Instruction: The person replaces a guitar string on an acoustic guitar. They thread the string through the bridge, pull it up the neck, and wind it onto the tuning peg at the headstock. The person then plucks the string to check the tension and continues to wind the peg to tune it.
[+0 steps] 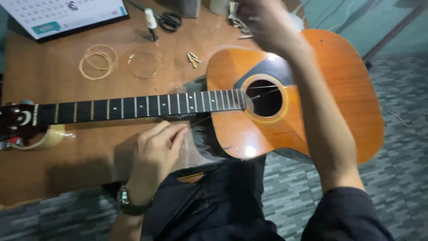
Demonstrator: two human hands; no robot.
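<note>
Head view: one guitar (339,85) — left hand (156,154) grip together beside neck, right hand (263,22) blurred, unclear.

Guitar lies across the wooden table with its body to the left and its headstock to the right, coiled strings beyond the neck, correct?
Not quite. The head view shows the guitar the other way round: its body is to the right, overhanging the wooden table, and its headstock is to the left. The coiled strings do lie beyond the neck.
</note>
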